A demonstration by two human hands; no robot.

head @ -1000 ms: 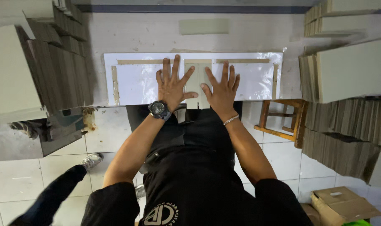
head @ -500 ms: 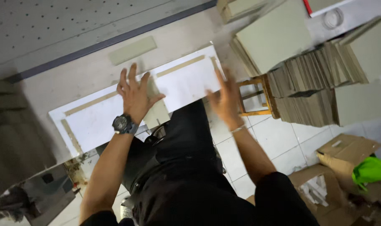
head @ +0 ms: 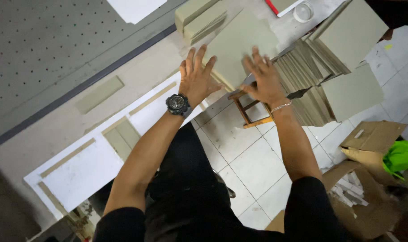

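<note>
From the head camera, the left hand [head: 197, 77] and the right hand [head: 264, 79] both lie flat, fingers spread, on the near edge of a square grey-green cardboard sheet [head: 239, 42]. The sheet tops a stack on the pale worktable [head: 56, 130], with neither hand pinching it. Just below the right hand stands a small wooden stool [head: 247, 112]. A long white sheet edged with cardboard strips [head: 85, 168] lies well apart, lower left.

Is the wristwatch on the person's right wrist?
No, the black wristwatch sits on the left hand's wrist; the right hand's wrist carries only a thin silver bracelet.
</note>
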